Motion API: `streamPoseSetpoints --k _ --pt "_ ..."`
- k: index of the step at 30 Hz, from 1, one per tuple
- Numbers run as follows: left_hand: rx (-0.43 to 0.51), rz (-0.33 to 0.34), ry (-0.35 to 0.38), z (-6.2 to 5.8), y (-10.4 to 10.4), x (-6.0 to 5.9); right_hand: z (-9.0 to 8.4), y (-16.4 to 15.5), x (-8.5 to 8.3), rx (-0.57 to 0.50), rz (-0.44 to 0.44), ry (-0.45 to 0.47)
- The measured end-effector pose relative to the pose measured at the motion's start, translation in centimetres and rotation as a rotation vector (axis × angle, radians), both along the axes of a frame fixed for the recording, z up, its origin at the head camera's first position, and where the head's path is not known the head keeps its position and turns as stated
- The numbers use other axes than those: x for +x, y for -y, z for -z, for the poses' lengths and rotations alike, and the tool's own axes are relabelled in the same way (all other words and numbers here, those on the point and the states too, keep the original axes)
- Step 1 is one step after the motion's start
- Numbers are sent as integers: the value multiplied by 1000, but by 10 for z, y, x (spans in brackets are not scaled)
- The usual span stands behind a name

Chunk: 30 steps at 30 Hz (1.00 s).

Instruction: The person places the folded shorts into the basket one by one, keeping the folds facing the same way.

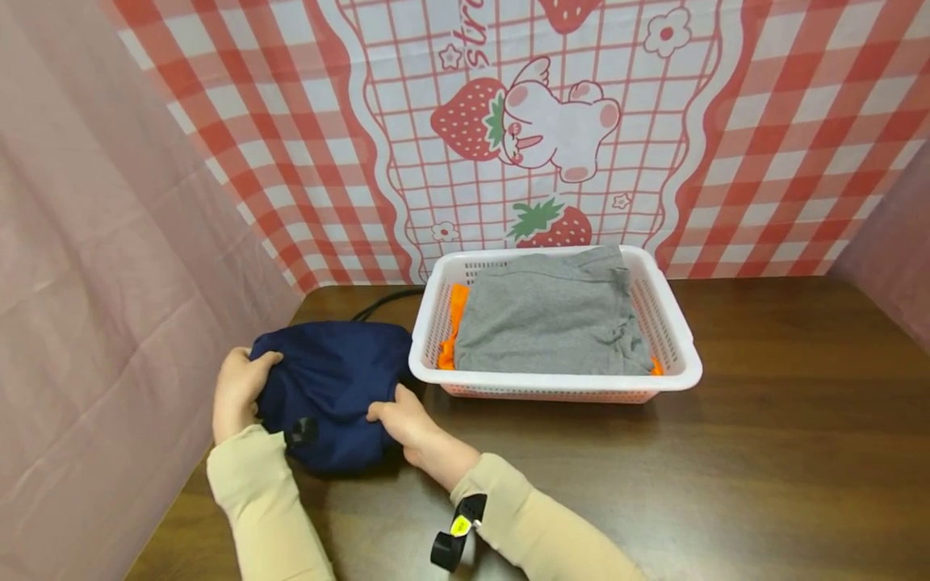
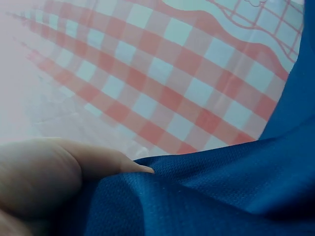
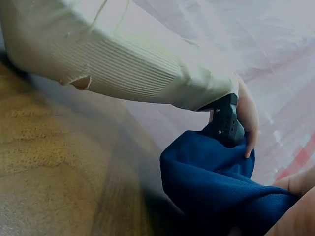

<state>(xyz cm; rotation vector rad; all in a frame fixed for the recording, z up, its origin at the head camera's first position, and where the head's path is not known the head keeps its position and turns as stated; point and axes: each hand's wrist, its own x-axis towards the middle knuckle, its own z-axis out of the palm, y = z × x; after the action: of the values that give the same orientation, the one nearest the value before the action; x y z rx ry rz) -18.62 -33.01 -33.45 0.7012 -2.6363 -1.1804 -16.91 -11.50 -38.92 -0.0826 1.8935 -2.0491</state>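
A folded or bunched navy blue cloth (image 1: 330, 395) hangs between both hands at the left of the table; its kind of garment does not show. My left hand (image 1: 240, 391) grips its left side, thumb on top and the other fingers hidden beneath. On the cloth's right side, my right hand (image 1: 410, 424) pinches the edge near the basket's corner. The left wrist view shows the left thumb (image 2: 106, 162) pressed on the blue fabric (image 2: 197, 196). In the right wrist view the cloth (image 3: 211, 172) sags in folds between the two hands.
Right of the cloth stands a white plastic basket (image 1: 559, 384) holding a folded grey garment (image 1: 545, 315) over something orange (image 1: 456, 311). A black cord (image 1: 385, 300) lies behind the cloth. Checked fabric (image 1: 291, 121) hangs behind the brown wooden table (image 1: 785, 436), and a pink curtain (image 1: 109, 282) at left.
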Motion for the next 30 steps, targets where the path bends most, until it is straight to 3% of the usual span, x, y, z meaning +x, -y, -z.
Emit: streamPoseSetpoints --k 6,13,20,26,30 --pt "37 -51 -24 -12 -4 4 -13 -1 3 78 -23 -86" --pt "148 -96 -97 -28 -10 10 -28 -8 4 22 -84 -140" --pt "389 -175 -278 -47 -17 17 -43 -18 2 -84 -146 -161" --pt "489 -222 -390 -63 -25 30 -60 -32 2 -220 -277 -196" --pt "643 -220 -555 -70 -32 37 -72 -43 3 -282 -348 -235"
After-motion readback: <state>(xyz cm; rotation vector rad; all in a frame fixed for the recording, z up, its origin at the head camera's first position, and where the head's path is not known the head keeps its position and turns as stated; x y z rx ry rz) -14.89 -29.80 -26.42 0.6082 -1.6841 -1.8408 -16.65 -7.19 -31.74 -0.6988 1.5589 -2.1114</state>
